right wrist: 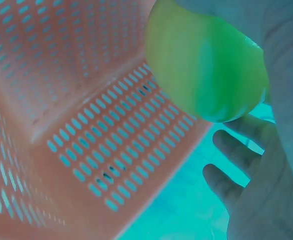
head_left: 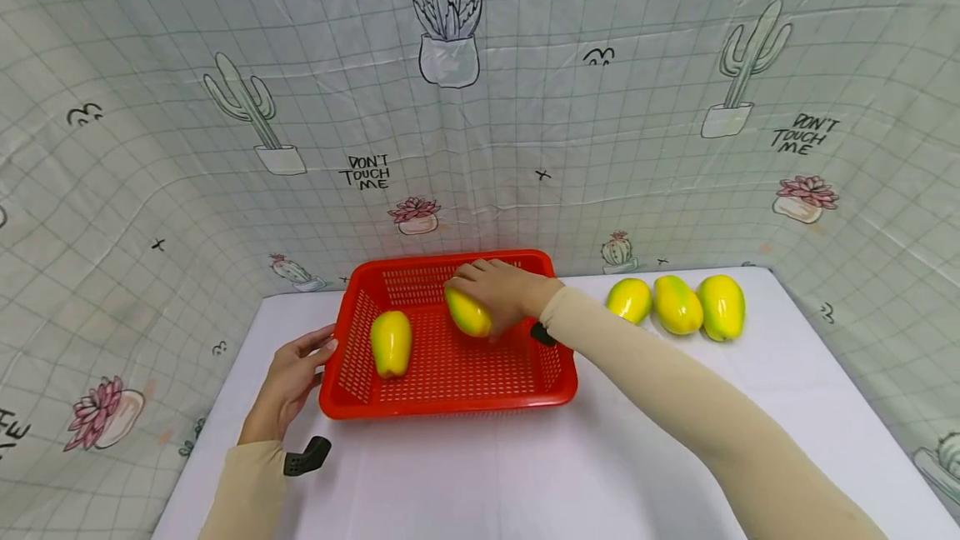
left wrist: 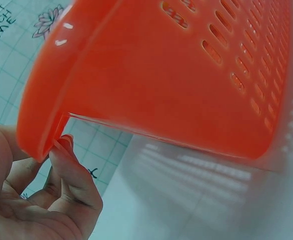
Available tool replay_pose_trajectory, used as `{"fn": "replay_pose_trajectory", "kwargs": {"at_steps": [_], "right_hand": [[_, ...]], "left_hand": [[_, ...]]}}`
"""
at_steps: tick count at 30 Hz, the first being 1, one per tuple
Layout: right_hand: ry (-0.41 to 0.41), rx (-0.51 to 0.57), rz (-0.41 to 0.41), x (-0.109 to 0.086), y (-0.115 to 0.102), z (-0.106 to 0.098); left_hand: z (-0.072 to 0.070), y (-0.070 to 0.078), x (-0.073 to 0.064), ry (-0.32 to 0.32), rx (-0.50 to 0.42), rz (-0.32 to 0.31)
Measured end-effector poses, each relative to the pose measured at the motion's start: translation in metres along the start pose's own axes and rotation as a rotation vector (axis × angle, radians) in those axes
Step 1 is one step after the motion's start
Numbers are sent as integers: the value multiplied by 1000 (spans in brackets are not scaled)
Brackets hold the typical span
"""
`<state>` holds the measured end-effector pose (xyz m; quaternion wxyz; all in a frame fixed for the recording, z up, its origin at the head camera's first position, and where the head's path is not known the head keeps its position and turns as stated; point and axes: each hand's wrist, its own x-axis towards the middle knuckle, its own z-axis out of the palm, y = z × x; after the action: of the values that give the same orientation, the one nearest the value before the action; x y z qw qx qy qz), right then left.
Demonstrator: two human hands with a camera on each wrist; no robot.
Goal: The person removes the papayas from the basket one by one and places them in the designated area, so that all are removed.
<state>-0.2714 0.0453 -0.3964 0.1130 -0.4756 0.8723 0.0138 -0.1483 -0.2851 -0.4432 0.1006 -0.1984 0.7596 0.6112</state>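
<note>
Yellow mango (head_left: pixel 467 313) gripped beneath right hand (head_left: pixel 510 288), inside red basket (head_left: pixel 450 407).

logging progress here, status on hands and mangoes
Left hand grips red basket. Right hand holds mango inside it. Three mangoes outside. Nothing visibly in the way.

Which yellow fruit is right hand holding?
The oval yellow fruit second from left; the leftmost fruit, in the red plastic basket, and three tabletop fruits are unheld.

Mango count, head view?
5: one mango at left in the basket, one mango in the right hand, three mangoes on the table, right side. Right sleeve may hide more.
</note>
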Motion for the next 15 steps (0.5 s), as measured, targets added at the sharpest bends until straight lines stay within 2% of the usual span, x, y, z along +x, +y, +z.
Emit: {"fn": "replay_pose_trajectory", "kwargs": {"at_steps": [7,15], "right_hand": [[77,33,8,-19,11,-5],[163,75,38,-50,21,-8]], "left_hand": [[0,1,-1,1,-9,-10],[1,1,-1,-10,1,-3]]}}
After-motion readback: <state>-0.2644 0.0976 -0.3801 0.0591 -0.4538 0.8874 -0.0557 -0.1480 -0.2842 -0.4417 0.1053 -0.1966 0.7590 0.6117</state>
